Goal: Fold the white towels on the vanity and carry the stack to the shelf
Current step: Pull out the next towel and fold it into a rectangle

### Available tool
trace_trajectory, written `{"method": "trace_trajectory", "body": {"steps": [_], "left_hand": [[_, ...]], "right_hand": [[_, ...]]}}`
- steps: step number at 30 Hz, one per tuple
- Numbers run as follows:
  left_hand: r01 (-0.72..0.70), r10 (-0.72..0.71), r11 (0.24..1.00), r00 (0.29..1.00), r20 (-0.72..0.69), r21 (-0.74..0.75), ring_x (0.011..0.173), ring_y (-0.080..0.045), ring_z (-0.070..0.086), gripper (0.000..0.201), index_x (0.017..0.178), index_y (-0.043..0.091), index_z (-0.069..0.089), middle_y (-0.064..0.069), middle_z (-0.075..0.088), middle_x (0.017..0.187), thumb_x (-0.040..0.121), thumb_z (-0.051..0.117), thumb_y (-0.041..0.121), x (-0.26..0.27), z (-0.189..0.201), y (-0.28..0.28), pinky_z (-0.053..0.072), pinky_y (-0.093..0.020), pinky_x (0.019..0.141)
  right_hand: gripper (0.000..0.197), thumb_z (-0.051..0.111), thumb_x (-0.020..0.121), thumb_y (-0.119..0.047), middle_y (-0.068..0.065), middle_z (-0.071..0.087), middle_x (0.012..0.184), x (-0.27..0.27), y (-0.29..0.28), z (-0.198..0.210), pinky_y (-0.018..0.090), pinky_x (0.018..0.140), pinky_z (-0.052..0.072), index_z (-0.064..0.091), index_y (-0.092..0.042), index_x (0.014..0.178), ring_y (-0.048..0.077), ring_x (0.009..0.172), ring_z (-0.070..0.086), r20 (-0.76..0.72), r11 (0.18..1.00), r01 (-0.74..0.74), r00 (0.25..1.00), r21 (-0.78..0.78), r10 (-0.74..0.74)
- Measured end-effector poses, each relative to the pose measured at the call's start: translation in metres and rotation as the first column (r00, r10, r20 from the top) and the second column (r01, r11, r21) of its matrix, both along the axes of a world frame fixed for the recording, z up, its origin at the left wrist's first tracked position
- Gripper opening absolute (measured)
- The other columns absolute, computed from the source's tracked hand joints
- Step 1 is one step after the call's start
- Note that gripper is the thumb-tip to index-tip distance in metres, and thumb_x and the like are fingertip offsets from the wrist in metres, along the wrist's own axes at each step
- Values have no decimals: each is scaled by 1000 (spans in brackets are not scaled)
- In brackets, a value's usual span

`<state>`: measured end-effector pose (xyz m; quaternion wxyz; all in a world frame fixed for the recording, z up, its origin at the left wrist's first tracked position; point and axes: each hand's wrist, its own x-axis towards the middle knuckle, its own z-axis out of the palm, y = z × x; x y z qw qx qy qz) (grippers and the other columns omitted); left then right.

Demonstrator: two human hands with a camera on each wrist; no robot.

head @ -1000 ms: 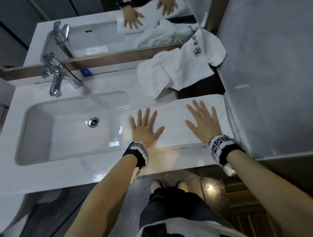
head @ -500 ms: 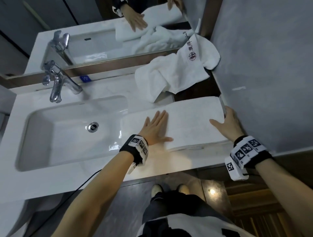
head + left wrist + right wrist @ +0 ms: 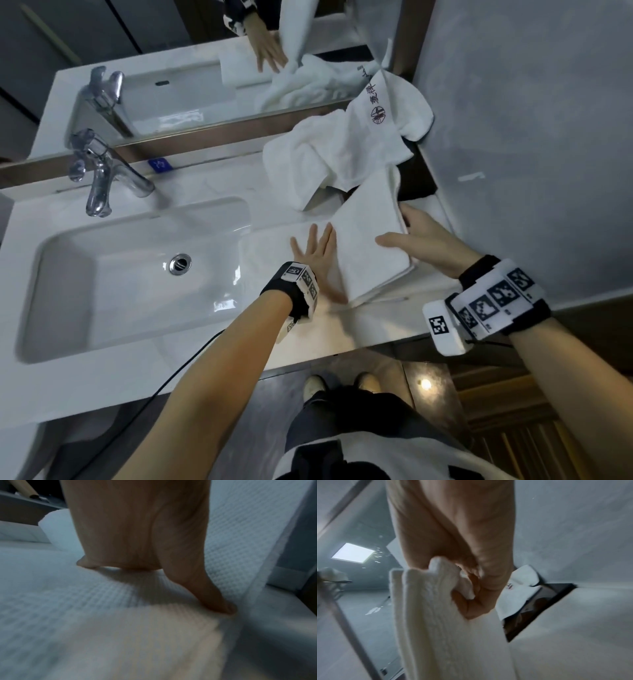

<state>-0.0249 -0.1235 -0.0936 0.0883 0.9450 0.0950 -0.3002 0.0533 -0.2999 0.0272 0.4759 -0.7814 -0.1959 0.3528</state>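
Note:
A white waffle-weave towel (image 3: 370, 236) lies folded lengthwise on the vanity counter (image 3: 342, 332), right of the sink. My left hand (image 3: 317, 255) presses flat on its middle with straight fingers (image 3: 214, 601). My right hand (image 3: 416, 236) grips the towel's right end (image 3: 426, 595) and holds it lifted off the counter, tilted toward the left. A second white towel (image 3: 342, 150) with a dark printed logo lies crumpled against the mirror behind.
The sink basin (image 3: 137, 274) and chrome faucet (image 3: 99, 171) take the left of the counter. A grey wall (image 3: 531, 137) stands close on the right. A dark opening (image 3: 416, 178) lies between crumpled towel and wall. My shoes (image 3: 342, 385) show below the counter edge.
Both hands lay flat on the towel a second ago. My right hand slid to the right end, took hold of it and lifted it leftward. My left hand turned and stayed pressing.

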Motion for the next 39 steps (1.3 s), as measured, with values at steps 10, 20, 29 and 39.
{"method": "trace_trajectory", "body": {"steps": [10, 20, 29, 39], "left_hand": [[-401, 468, 884, 726, 504, -242, 141, -28, 26, 67, 146, 19, 28, -6, 28, 153, 88, 60, 27, -80, 3, 86, 27, -44, 112], [-677, 837, -236, 223, -500, -697, 92, -24, 58, 67, 126, 2, 52, -10, 61, 106, 97, 21, 55, -122, 10, 108, 49, -30, 77], [-665, 739, -346, 241, -629, -662, 127, -30, 48, 89, 140, 11, 42, -16, 54, 133, 87, 6, 73, -120, 10, 111, 35, -41, 112], [-283, 331, 943, 727, 602, -177, 149, -25, -1, 56, 151, 21, 6, -6, 7, 161, 100, 27, 35, -97, 2, 74, 1, -45, 121]], "right_hand": [[37, 59, 79, -20, -11, 61, 95, -39, 76, 8, 21, 72, 46, 48, -27, 114, 6, 86, 58, 109, 995, -94, 989, -35, 97], [92, 62, 80, -28, 14, 22, 152, -99, 172, -45, 38, 107, 33, 5, -7, 149, 32, 136, 31, 205, 846, -330, 873, -418, 442], [83, 54, 88, -31, 19, 34, 144, -124, 201, -80, 33, 102, 36, 5, -5, 149, 33, 132, 37, 125, 846, -368, 888, -385, 443], [53, 38, 98, -23, 10, 18, 158, -84, 136, -99, 37, 120, 8, 23, -12, 148, 28, 147, 12, 676, 903, 2, 664, -429, 320]]}}
